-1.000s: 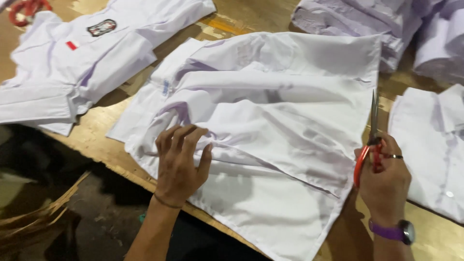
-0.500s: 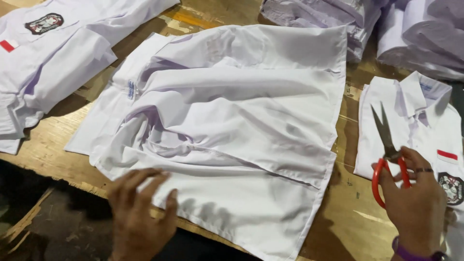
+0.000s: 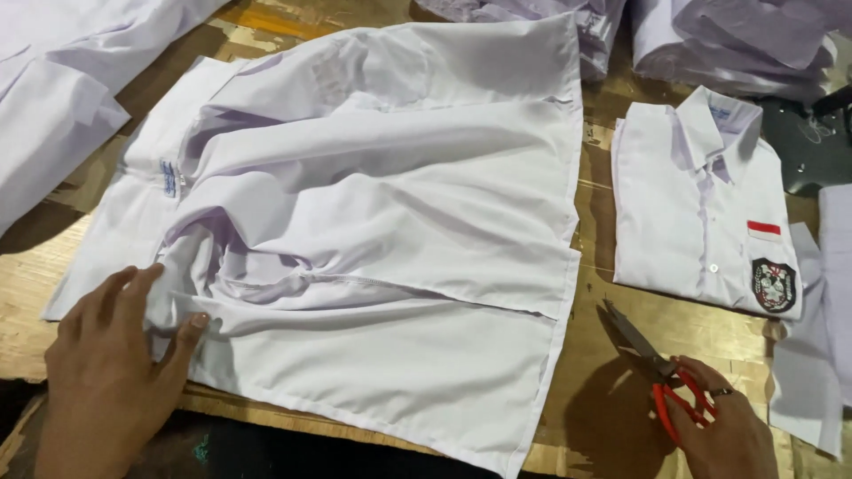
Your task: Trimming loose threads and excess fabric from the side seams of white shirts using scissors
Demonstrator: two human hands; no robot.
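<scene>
Now the big white shirt point(image 3: 373, 239) lies spread flat across the middle of the wooden table point(image 3: 612, 390), rumpled in the centre, its hem running right down to the table's near edge. Left hand point(image 3: 111, 372) is down on the shirt's near left corner, palm flat, fingers point(image 3: 133, 288) spread and released, gripping nothing, just pressing the cloth where it bunches. Over by the near right corner, the right hand point(image 3: 723, 435) has its fingers clenched through the red handles of the scissors point(image 3: 661, 372), blades parted and pointing toward the far left, resting just beside the shirt's right edge but not touching it. There's a bare strip of wood between that edge and the folded white shirt point(image 3: 701, 204), which sits toward the right side of the table, collar at the far end, red stripe and dark badge on its chest. That strip is the only clear lane on the right, and the scissors sit in it. Further right, more white cloth point(image 3: 812, 355) hangs close to the folded shirt's near corner. Along the far edge, stacks of folded shirts point(image 3: 728, 44) crowd in, one just touching the spread shirt's far right corner. At the far left corner, another white shirt point(image 3: 62, 106) lies apart, with a wedge of bare wood between.
</scene>
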